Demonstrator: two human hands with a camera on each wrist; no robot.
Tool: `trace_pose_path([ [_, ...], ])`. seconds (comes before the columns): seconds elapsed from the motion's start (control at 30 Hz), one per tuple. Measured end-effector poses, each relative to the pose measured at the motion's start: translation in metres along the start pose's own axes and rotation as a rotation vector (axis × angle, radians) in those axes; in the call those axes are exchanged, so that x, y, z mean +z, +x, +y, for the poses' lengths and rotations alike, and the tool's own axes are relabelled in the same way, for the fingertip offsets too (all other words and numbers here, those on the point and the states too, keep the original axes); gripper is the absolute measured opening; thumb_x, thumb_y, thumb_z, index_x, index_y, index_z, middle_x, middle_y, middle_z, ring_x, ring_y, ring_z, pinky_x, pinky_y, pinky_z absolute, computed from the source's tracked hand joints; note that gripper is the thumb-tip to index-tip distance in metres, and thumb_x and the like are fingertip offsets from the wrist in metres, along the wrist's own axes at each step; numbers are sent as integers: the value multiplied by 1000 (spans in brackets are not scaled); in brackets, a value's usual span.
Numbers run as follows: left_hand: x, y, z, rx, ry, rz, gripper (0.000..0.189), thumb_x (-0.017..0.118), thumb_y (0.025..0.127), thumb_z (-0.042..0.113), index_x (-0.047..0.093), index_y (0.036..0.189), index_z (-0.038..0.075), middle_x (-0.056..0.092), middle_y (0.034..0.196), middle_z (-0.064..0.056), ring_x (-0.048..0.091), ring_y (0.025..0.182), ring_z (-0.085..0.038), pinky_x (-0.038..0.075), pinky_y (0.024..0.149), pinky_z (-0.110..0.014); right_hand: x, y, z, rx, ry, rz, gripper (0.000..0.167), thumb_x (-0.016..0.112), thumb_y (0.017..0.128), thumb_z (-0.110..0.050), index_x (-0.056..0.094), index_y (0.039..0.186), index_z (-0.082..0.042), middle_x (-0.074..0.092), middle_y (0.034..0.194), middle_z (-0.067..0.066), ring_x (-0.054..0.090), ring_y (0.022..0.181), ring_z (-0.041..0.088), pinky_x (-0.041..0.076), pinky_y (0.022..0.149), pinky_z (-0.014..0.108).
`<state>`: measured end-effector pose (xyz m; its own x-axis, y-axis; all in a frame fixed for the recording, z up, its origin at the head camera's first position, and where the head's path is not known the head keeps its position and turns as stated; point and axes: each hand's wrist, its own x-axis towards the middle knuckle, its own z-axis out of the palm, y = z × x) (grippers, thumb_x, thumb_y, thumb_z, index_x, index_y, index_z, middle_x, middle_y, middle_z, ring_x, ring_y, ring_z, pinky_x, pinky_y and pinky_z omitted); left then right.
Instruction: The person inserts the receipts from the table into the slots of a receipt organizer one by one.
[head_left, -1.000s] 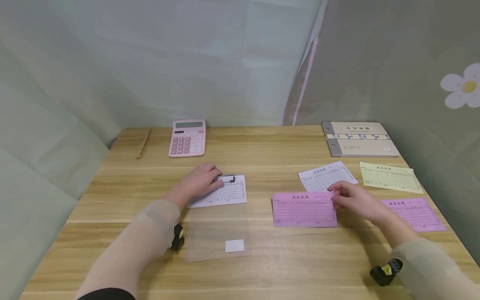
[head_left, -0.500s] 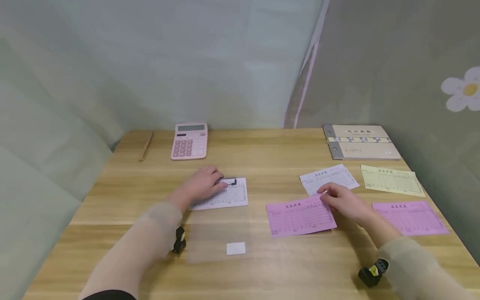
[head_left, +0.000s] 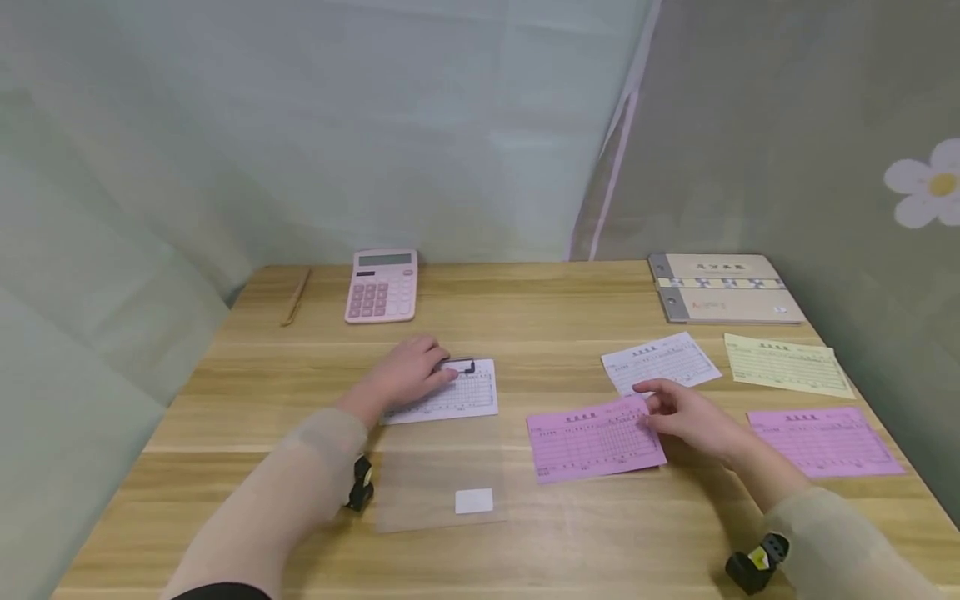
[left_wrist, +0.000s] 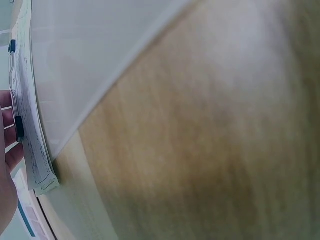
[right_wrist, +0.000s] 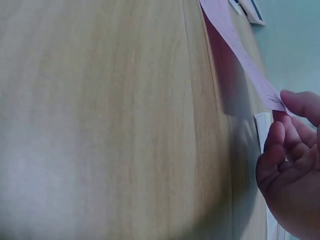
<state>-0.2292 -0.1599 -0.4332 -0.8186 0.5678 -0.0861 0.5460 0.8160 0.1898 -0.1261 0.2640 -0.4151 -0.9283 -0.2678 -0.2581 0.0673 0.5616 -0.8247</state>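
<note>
A clear clipboard lies left of centre, a stack of white printed forms under its dark wire clip. My left hand rests on the clipboard's top end, thumb over the forms beside the clip; the left wrist view shows its fingers along the clip. Right of the clipboard, my right hand pinches the upper right corner of a pink receipt slip between thumb and fingers. The right wrist view shows this slip raised at the held corner, its shadow on the table.
Behind the right hand lie a white slip and a yellow slip; another pink slip is to its right. A ledger book, a pink calculator and a thin brown stick lie along the table's back edge.
The held pink slip has shifted left and slightly toward me and now lies tilted, the right hand moving with it. The left hand stays on the clipboard.
</note>
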Motion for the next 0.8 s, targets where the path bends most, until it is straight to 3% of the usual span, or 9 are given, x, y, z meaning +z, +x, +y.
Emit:
trace_pose_path([
  [0.17,0,0,-2,-3,5,-5,55,45,94,49,55,127,6,53,116,-11,49,108,-26,38,97,-43,1,-1,-1,8,14,-19,42,65,86,-14,51,120,6,54,94,11,49,85,21,47,70,24],
  [0.37,-4,0,0,13,-4,-2,53,44,95,47,57,125,6,53,115,-11,50,106,-27,40,95,-43,3,-1,-1,16,-54,3,20,61,90,-18,59,101,-2,55,84,7,49,77,20,43,62,26],
  [0.57,-3,1,-2,26,-14,10,48,46,96,44,58,123,6,54,113,-10,51,104,-26,41,93,-43,4,1,-5,-29,-31,38,20,62,90,-18,58,100,-1,54,80,5,48,73,16,41,60,26],
  [0.8,-7,2,-3,44,-10,3,41,55,93,39,61,119,7,56,108,-6,53,99,-22,44,90,-40,3,8,-17,-42,27,40,25,63,90,-23,57,101,-1,56,81,7,51,74,18,47,62,29],
])
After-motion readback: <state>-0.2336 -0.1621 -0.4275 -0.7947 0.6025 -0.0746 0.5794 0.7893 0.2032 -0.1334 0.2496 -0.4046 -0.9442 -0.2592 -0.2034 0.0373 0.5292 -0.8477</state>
